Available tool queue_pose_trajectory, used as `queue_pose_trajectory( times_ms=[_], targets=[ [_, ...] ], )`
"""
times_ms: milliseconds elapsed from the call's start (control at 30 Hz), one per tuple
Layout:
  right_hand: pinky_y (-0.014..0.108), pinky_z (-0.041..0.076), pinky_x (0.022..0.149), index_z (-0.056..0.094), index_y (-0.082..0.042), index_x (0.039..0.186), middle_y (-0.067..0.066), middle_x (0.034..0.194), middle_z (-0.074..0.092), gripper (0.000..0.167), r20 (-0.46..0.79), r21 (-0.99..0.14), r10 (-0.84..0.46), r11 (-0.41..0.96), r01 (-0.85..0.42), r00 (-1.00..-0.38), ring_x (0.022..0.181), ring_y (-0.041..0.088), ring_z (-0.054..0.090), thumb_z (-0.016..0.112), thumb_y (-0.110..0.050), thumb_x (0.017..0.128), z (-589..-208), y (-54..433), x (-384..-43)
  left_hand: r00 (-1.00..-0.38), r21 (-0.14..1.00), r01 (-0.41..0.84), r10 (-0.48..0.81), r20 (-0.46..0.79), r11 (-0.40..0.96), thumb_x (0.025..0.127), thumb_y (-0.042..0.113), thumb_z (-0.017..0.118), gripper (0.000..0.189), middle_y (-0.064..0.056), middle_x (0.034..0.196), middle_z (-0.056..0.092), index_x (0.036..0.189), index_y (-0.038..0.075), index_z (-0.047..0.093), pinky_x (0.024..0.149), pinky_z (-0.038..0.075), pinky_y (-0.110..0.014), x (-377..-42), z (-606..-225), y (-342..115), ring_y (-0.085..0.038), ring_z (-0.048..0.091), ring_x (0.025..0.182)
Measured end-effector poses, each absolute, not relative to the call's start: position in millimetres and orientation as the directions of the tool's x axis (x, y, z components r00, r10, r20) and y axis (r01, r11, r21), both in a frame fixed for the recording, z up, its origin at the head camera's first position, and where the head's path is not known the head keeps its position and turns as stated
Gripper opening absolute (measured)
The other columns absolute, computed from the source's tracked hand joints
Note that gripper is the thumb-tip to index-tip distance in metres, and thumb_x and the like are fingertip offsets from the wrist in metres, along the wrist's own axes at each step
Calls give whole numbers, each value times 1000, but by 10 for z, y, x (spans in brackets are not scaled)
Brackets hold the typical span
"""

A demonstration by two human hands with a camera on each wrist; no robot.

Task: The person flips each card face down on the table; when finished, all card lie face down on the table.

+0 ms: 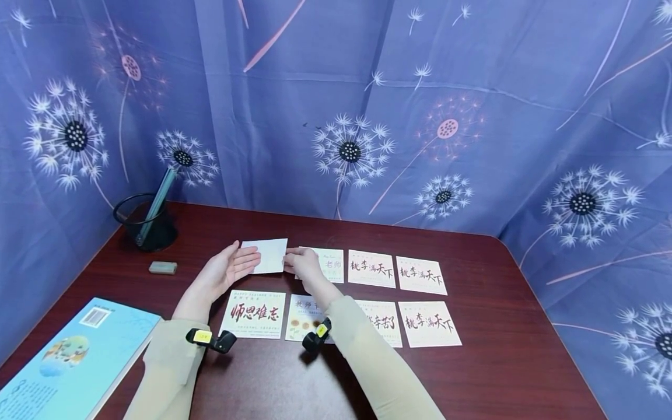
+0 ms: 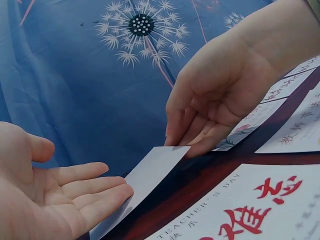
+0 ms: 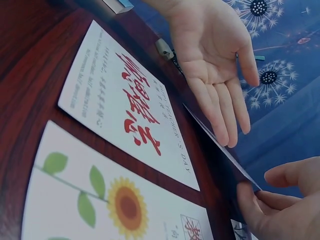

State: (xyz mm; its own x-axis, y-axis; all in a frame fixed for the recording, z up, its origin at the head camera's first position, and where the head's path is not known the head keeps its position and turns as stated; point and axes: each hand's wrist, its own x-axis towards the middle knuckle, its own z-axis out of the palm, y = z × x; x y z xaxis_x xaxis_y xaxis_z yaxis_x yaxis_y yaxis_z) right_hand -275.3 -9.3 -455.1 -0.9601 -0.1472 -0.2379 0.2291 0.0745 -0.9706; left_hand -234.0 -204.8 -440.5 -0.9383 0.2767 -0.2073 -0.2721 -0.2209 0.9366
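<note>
Between the hands (image 1: 224,272) (image 1: 308,268) we see a smooth, matt paper card (image 1: 270,256); beneath them, a polished, wood-grained tabletop (image 1: 504,373) with a soft sheen; beyond them, a creased, dull cloth curtain (image 1: 283,128).

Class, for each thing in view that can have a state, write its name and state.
Left hand: fingers extended, palm showing
Right hand: pinching the card's right edge
Plain white card: held, unprinted side showing
Printed cards: flat, print up, two rows
Book: closed, barcode side up
Black cup: upright
Teal stick: leaning in the cup
Small block: lying on the table
Curtain: hanging
</note>
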Motion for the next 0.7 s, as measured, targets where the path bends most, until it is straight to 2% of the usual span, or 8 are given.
queue_pose_trajectory(
  times_ms=[167,300,433,700],
  targets=[
    [33,58,89,59,14,123,28,115,65,34,-229,-972,-143,90,218,-963,87,19,65,55,0,92,-4540,-64,-2746,-938,936,-275,272,-213,-218,108,38,16,67,-35,155,16,150,-14,15,103,46,-20,-2344,-4408,-2044,-5,59,118],
    [34,56,92,59,12,125,26,121,64,36,-226,-971,-149,119,209,-963,99,27,67,56,-1,91,-4522,-33,-2736,-938,936,-277,272,-215,-216,108,40,17,68,-35,154,16,150,-14,15,104,46,-22,-2351,-4413,-2039,-5,59,117],
    [35,54,96,60,10,125,24,125,63,37,-234,-967,-160,138,213,-959,114,35,63,56,-2,91,-4520,-4,-2738,-939,940,-275,266,-218,-201,108,39,17,67,-35,154,18,149,-14,16,103,46,-21,-2362,-4431,-2036,-4,60,116],
    [33,55,94,62,8,123,22,123,65,34,-250,-962,-156,150,228,-955,112,32,65,57,-2,91,-4530,24,-2719,-939,938,-285,253,-233,-196,108,39,18,68,-34,153,20,149,-14,18,102,47,-21,-2370,-4472,-2032,-8,59,120]
  ],
)
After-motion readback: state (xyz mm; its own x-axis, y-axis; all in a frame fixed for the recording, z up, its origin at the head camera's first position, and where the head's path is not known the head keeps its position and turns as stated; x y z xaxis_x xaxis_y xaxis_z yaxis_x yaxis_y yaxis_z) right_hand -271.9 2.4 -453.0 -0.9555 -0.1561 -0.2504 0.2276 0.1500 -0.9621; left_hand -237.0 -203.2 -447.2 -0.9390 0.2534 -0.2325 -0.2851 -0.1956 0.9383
